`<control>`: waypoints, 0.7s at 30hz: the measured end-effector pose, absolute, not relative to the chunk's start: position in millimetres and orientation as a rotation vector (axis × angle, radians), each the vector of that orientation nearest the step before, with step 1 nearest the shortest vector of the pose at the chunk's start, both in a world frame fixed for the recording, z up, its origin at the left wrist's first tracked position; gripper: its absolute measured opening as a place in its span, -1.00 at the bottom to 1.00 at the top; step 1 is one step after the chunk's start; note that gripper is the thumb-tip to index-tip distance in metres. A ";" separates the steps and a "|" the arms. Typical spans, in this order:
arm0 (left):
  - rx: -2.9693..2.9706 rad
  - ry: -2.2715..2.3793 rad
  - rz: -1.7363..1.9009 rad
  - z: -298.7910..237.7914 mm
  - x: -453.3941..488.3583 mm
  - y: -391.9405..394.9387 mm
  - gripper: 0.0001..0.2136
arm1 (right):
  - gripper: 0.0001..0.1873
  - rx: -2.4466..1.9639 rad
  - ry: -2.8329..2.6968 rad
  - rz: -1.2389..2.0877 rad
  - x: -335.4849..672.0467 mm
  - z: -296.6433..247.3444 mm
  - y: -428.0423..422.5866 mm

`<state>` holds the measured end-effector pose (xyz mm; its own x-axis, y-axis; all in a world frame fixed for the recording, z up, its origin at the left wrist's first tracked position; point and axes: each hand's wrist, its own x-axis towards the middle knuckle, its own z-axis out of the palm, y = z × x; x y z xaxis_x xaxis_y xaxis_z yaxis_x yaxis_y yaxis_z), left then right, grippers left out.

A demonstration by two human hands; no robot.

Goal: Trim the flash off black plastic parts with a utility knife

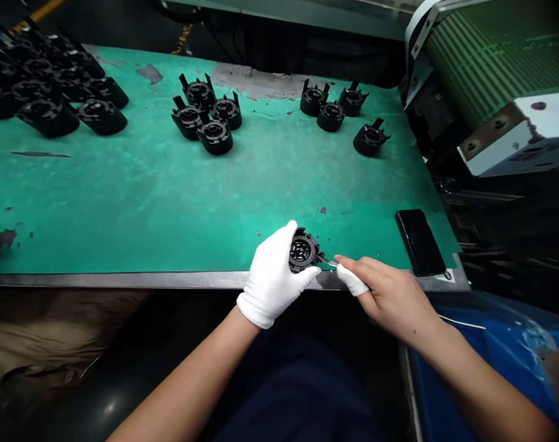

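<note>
My left hand (275,270), in a white glove, is closed around a round black plastic part (302,250) at the table's front edge. The part's ringed, slotted face is turned up toward me. From the right, my right hand (384,287), bare except for a white cover on the thumb, pinches a slim tool with a thin metal blade (331,263), which looks like a small knife. Its tip meets the right rim of the black part. Most of the tool's handle is hidden inside my fingers.
On the green table mat (123,202) stand several black pronged housings (215,136) in a group, more housings (331,115) at the back right, and a dense cluster (49,113) at far left. A phone (420,242) lies at right. A green conveyor (504,55) overhangs the right corner; a blue bin (449,393) is below.
</note>
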<state>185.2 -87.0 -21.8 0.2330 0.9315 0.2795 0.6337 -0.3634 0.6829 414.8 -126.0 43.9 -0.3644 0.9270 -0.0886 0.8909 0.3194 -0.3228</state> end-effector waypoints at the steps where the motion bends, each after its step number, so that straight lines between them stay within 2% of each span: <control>1: 2.090 1.437 0.928 -21.7 185.5 -86.7 -0.14 | -0.57 -1.720 -2.480 0.442 412.7 45.0 -125.4; 5: 2.083 1.428 0.941 -20.5 189.8 -87.1 -0.20 | -0.49 -1.864 -2.559 0.200 419.3 46.9 -115.0; 9: 2.051 1.375 0.887 -12.1 185.7 -82.3 -0.24 | -0.51 -2.318 -2.400 0.034 456.8 43.1 -98.7; 12: 2.127 1.075 0.554 5.2 163.6 -65.4 -0.21 | -0.58 -2.130 -2.276 0.178 475.6 41.4 -97.2; 14: 2.175 0.918 0.370 20.4 141.4 -51.0 -0.29 | -0.59 -1.898 -2.257 0.355 473.4 41.1 -101.8; 17: 2.185 1.061 0.398 37.9 113.0 -40.0 -0.45 | -0.59 -1.725 -2.283 0.542 456.1 40.5 -110.2; 19: 2.114 1.174 0.461 39.7 107.0 -45.2 -0.36 | -0.58 -1.659 -2.297 0.595 442.0 39.5 -114.2; 21: 2.025 1.221 0.515 31.8 113.8 -57.7 -0.11 | -0.57 -1.564 -2.329 0.663 428.3 38.3 -117.5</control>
<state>113.8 -57.7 31.8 0.4752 0.8796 -0.0215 0.5984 -0.3051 0.7409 428.3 -117.5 38.3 -0.3877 0.9210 -0.0387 0.8033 0.3169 -0.5042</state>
